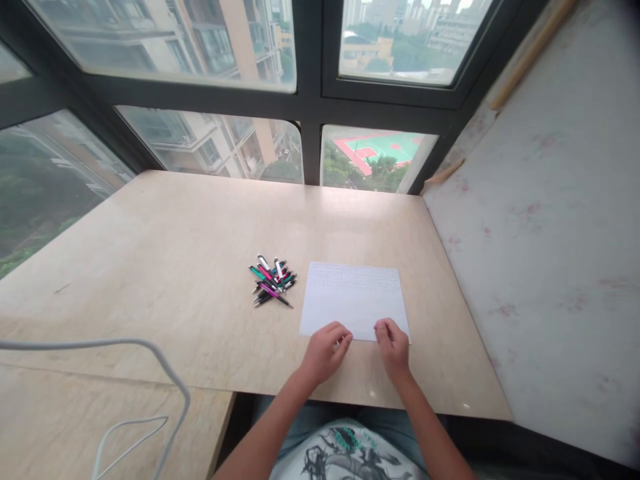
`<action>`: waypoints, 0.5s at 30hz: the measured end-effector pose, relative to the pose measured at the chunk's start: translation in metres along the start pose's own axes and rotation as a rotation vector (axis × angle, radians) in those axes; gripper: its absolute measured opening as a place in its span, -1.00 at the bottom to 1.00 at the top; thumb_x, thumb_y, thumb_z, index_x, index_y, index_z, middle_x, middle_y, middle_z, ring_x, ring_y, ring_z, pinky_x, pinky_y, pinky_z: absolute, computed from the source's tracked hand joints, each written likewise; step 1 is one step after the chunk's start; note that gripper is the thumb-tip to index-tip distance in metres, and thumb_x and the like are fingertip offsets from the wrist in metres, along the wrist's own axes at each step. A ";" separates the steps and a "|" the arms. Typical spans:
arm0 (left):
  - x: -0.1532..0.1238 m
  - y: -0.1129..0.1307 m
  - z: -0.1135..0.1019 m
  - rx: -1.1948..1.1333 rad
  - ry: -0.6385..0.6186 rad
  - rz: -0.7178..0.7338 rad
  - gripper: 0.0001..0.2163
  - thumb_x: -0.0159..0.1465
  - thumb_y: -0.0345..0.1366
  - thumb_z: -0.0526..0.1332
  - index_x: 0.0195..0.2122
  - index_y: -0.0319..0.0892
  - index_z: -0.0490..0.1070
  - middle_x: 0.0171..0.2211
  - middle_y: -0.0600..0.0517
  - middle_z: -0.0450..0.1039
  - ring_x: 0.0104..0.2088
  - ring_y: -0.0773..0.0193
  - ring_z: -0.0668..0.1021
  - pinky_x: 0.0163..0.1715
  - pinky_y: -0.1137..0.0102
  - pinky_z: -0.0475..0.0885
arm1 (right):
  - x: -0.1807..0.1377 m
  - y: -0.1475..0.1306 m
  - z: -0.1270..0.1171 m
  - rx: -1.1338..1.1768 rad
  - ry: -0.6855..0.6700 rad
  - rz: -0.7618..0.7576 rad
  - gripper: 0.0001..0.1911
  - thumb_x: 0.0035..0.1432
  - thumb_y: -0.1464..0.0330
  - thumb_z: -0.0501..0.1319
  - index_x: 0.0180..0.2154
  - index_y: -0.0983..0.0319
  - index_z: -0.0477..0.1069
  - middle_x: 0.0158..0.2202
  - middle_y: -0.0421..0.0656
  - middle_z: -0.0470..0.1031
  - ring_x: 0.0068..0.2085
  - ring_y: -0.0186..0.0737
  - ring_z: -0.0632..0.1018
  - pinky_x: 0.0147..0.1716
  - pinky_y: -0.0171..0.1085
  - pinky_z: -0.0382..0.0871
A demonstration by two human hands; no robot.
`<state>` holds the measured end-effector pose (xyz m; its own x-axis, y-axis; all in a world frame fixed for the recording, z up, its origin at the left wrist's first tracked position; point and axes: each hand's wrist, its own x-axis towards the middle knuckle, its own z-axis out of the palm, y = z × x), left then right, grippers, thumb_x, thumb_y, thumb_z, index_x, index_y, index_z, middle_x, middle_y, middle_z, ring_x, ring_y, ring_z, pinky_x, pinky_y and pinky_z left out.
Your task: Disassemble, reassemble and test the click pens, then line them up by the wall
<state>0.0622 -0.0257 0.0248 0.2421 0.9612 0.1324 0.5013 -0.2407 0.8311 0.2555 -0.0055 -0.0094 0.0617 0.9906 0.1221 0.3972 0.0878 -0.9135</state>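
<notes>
Shirt (pixel 345 457) nearest, L hand (pixel 326 351) & R hand (pixel 393 347) curl fingers at paper (pixel 355 300) (can't tell if gripping), pens (pixel 273 281) piled left.

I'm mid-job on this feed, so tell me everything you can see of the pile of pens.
The pile of pens is a loose heap of slim, glossy, plastic-looking pens. Barrels show silvery white, pink, teal, purple and black, with a little blue; several have black ends. They lie crossed at mixed angles, with a purple pen on top at the near side, its black end pointing right and toward the wearer. The overlap prevents a sure count. The heap rests on the beige countertop, left of the sheet of paper and apart from it.
</notes>
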 end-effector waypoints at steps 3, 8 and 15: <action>0.003 0.008 0.027 -0.047 -0.071 -0.015 -0.81 0.34 -0.28 0.04 -0.31 -0.12 0.44 -0.44 0.03 0.45 -0.42 0.29 0.46 -0.37 0.41 0.34 | -0.001 -0.002 0.008 -0.033 -0.106 -0.058 -0.64 0.27 0.22 0.01 -0.53 0.23 0.28 -0.60 -0.29 0.24 -0.53 -0.33 0.30 -0.51 -0.36 0.15; 0.004 -0.003 0.043 -0.016 -0.046 -0.050 -0.79 0.33 -0.28 0.03 -0.34 -0.12 0.43 -0.44 0.01 0.46 -0.42 0.26 0.46 -0.38 0.38 0.31 | -0.001 0.001 0.014 -0.133 -0.103 -0.097 -0.62 0.27 0.25 0.01 -0.58 0.22 0.24 -0.62 -0.30 0.21 -0.55 -0.36 0.26 -0.52 -0.36 0.12; 0.003 -0.003 0.043 0.005 -0.044 -0.028 -0.81 0.32 -0.31 0.04 -0.32 -0.13 0.44 -0.45 0.02 0.45 -0.43 0.27 0.45 -0.39 0.40 0.30 | -0.003 -0.001 0.014 -0.185 -0.071 -0.132 -0.61 0.28 0.26 -0.01 -0.59 0.21 0.21 -0.62 -0.31 0.17 -0.55 -0.36 0.26 -0.49 -0.36 0.11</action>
<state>0.0972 -0.0275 -0.0007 0.2643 0.9607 0.0847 0.5128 -0.2144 0.8313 0.2416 -0.0075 -0.0144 -0.0638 0.9773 0.2021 0.5588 0.2028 -0.8041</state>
